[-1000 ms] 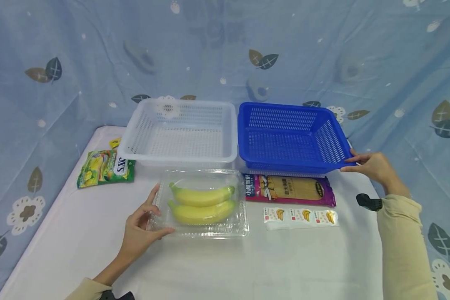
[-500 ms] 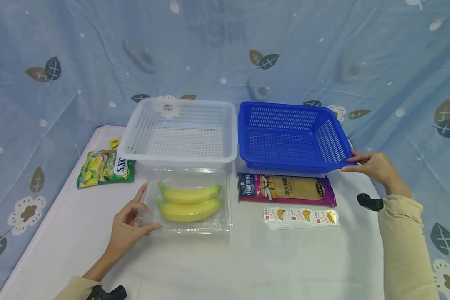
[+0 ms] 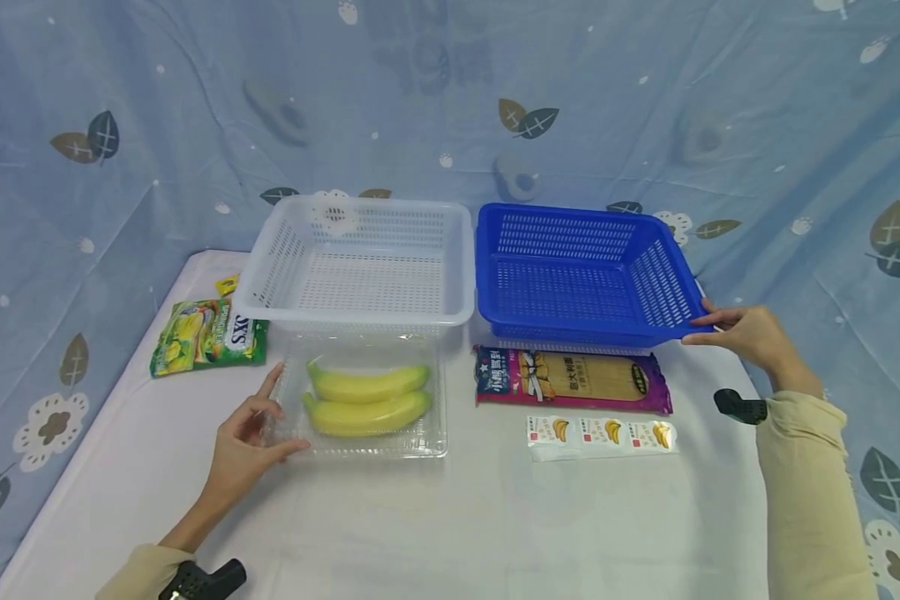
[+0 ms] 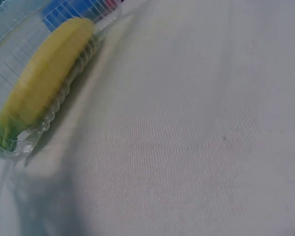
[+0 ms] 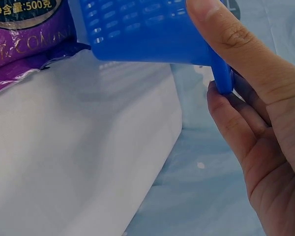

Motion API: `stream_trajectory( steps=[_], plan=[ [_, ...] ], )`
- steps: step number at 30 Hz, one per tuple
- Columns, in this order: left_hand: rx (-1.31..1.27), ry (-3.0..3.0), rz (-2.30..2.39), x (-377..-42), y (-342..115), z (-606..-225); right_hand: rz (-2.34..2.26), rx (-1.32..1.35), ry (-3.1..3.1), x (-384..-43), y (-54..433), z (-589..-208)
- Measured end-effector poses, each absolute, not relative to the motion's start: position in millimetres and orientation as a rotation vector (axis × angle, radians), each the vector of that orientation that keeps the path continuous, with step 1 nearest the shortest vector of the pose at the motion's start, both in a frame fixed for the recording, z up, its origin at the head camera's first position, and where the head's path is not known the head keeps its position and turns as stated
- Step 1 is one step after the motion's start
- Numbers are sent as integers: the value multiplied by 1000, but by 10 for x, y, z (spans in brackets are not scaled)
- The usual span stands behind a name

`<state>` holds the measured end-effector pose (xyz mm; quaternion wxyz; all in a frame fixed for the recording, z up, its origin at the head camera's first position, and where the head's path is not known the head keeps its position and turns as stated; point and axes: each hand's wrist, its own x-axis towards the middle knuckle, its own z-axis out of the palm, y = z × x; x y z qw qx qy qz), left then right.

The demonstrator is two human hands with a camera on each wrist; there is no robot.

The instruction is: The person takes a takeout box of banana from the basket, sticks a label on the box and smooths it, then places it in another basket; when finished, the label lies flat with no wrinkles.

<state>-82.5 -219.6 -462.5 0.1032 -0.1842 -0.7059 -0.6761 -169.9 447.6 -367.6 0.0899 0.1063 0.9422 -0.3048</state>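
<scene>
Before leaf-print blue cloth (image 3: 435,125), a white tabletop (image 3: 510,521) bears a blue basket (image 3: 562,287).

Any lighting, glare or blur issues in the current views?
Head: fairly even light, small highlights along the clear container; left wrist: the banana looks soft, with a bluish-grey shadow across the white cloth at lower left; right wrist: packet lettering readable, soft shadows below the blue basket.

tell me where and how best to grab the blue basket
I'd take the blue basket by the right end of its rim, coming from the right, thumb above and fingers beneath: the rim juts outward there, and the right hand pinches it that way. The left end looks less handy, close beside the white basket.
</scene>
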Motion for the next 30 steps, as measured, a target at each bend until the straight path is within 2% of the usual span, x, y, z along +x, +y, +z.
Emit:
stream_trajectory(
  steps=[30],
  plan=[
    [-553,-2398,-1711,-862,-2324,-4614,-890,295,2824,-1698,4468,-3678]
  ],
)
